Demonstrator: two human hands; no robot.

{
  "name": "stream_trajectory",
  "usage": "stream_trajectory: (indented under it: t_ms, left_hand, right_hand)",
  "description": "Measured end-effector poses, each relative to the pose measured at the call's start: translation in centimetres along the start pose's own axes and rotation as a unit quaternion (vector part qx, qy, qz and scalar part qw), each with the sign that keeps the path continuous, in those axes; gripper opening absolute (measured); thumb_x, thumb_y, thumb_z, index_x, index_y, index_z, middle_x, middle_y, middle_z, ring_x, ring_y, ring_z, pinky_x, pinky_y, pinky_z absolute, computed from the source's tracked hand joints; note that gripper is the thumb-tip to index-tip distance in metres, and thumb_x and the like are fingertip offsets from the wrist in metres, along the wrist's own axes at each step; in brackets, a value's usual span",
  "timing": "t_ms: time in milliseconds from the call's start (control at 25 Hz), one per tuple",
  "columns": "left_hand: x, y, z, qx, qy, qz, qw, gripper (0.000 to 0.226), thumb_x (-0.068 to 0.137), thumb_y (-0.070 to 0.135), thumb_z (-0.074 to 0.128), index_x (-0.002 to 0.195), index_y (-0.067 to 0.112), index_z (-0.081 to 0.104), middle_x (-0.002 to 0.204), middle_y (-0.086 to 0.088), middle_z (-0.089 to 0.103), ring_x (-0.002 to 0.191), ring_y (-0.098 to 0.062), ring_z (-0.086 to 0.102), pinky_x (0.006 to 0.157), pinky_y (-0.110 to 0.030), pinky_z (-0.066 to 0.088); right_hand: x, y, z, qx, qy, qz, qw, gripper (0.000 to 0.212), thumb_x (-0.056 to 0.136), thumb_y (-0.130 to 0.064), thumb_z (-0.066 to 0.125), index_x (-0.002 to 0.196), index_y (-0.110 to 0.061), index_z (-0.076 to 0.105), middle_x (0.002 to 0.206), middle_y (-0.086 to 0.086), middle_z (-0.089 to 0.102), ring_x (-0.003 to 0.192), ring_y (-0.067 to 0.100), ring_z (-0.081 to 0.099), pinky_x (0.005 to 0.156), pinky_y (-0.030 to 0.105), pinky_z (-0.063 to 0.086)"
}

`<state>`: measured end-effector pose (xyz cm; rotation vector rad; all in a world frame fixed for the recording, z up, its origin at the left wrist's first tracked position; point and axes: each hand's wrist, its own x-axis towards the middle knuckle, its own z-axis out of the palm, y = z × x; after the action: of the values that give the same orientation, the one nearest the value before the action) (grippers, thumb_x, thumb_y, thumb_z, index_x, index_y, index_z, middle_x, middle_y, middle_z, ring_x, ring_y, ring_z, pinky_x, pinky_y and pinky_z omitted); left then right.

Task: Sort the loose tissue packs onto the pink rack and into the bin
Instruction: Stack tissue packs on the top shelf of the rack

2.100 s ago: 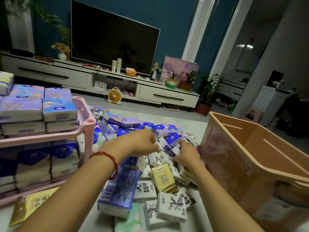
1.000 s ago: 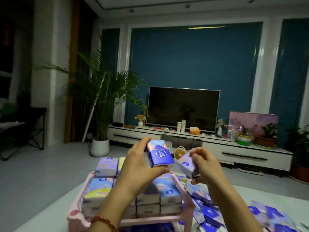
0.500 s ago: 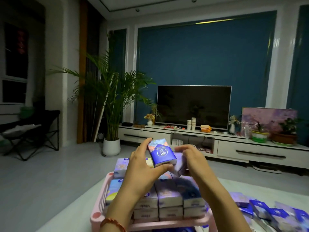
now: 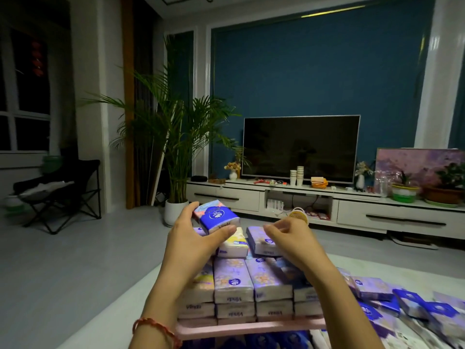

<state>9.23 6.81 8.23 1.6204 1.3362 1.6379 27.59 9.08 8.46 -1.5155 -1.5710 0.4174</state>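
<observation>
Fingers of left hand pinch a glossy blue brick-shaped pack — right hand loosely open.

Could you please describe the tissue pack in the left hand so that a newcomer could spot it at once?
Start at the pink rack at bottom centre, stacked with pale lilac packs. Above its far left corner, the left hand holds one tissue pack in the air. Unlike its neighbours, it touches no stack and shows a bold royal-blue panel with a white emblem.
</observation>
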Motion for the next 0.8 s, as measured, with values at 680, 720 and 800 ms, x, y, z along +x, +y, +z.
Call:
stream_trajectory:
  t_ms: [680,720,800]
  left_hand:
    - [-1.5,1.9,3.2,0.072,-0.057,0.056,0.994,0.099,0.048,0.052,0.08,0.136,0.031,0.038,0.136,-0.001,0.045,0.126,-0.017,0.044,0.104,-0.038,0.041]
    - [-1.6,1.8,3.5,0.089,-0.066,0.06,0.992,0.1,0.057,0.045,0.082,0.141,0.028,0.032,0.142,-0.001,0.04,0.132,-0.017,0.037,0.107,-0.038,0.036]
    - [-1.4,1.4,3.7,0.119,-0.083,0.036,0.989,0.102,0.069,0.044,0.076,0.148,0.025,0.015,0.153,-0.001,0.026,0.142,-0.017,0.02,0.114,-0.04,0.024]
  right_hand:
    - [-2.6,-3.8,-2.2,0.284,-0.108,-0.001,0.953,0.018,0.092,-0.009,0.055,0.11,-0.01,0.057,0.084,0.005,0.062,0.057,0.008,0.056,0.045,0.017,0.047]
    - [-2.4,-3.5,-2.1,0.293,-0.083,0.004,0.952,0.018,0.091,-0.005,0.054,0.108,-0.007,0.059,0.081,0.006,0.062,0.055,0.007,0.057,0.043,0.016,0.046]
    - [-1.7,-2.2,-2.3,0.278,0.003,0.016,0.96,0.013,0.09,-0.005,0.055,0.102,-0.007,0.06,0.079,0.008,0.063,0.055,0.007,0.058,0.043,0.015,0.044]
